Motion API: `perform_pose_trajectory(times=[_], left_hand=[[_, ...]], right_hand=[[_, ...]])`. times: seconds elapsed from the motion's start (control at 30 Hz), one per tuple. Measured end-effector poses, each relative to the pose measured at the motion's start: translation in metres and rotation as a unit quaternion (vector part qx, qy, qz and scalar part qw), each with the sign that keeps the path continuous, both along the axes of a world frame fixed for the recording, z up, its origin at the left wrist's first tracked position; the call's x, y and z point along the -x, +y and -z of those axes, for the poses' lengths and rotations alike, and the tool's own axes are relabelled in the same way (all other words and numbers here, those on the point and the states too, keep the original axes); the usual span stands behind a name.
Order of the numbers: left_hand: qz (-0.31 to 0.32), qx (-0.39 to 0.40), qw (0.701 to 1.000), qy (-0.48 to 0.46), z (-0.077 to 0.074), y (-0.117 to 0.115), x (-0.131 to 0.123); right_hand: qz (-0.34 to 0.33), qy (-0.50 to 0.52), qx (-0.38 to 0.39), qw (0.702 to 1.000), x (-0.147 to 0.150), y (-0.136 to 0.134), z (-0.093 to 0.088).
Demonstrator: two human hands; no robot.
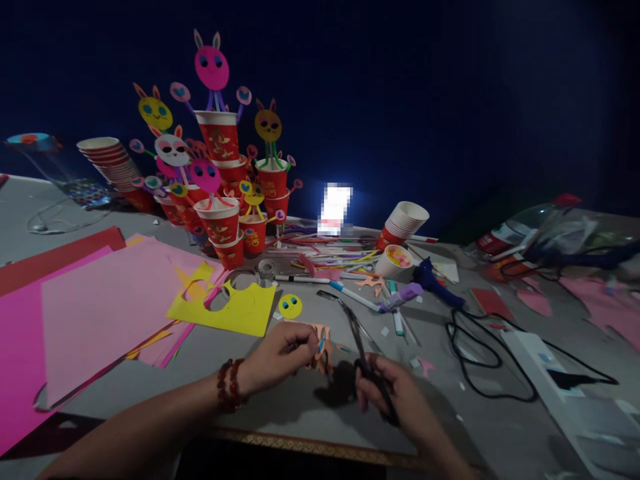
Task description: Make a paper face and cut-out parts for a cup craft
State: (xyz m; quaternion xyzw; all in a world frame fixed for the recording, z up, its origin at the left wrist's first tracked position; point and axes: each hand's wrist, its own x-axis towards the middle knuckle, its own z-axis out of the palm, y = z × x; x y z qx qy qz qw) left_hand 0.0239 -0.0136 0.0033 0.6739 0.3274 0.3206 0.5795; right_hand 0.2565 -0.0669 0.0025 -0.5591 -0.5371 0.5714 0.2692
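My left hand (280, 353), with a beaded bracelet at the wrist, is closed in a pinch over the near middle of the table. At its fingertips is a small orange-and-blue paper piece (321, 346). Orange paper scraps (324, 330) with cut edges lie under and behind those fingers. My right hand (393, 388) grips a pair of scissors (361, 337), blades pointing up and away, to the right of the paper piece. A yellow round paper face (291, 306) with blue eyes lies just beyond my left hand. A small ear-shaped paper piece (343, 348) rests between the hands.
Decorated red paper cups (220, 223) with paper faces stand stacked at back left. Coloured paper sheets (115, 300) and a cut yellow sheet (250, 310) cover the left. A purple glue stick (407, 297), blue glue gun (435, 283) and black cable (493, 360) lie to the right.
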Motion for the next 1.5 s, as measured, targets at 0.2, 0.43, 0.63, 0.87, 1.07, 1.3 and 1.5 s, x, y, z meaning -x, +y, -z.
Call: perform_pose_trajectory(times=[0.2, 0.43, 0.63, 0.87, 1.07, 1.3, 1.5], left_hand=[[0.031, 0.051, 0.998, -0.020, -0.004, 0.000, 0.002], [0.044, 0.093, 0.995, -0.018, -0.007, 0.000, 0.004], [0.042, 0.120, 0.992, -0.004, -0.007, 0.002, 0.006], [0.069, 0.113, 0.991, 0.018, -0.010, 0.005, 0.010], [0.085, 0.122, 0.989, 0.021, -0.005, 0.006, 0.012], [0.092, 0.135, 0.986, 0.019, -0.005, 0.007, 0.012], [0.093, 0.143, 0.985, 0.007, -0.004, 0.007, 0.012]], right_hand=[[-0.070, 0.062, 0.095, 0.991, 0.007, -0.014, -0.001], [-0.114, 0.051, 0.137, 0.983, 0.004, -0.016, 0.002], [-0.093, 0.042, 0.145, 0.984, 0.003, -0.014, -0.002], [-0.119, 0.028, 0.183, 0.975, -0.003, -0.011, 0.005], [-0.130, 0.037, 0.177, 0.975, -0.006, -0.010, 0.005], [-0.127, 0.028, 0.165, 0.978, -0.006, -0.010, 0.006], [-0.126, 0.018, 0.173, 0.977, -0.005, -0.010, 0.007]])
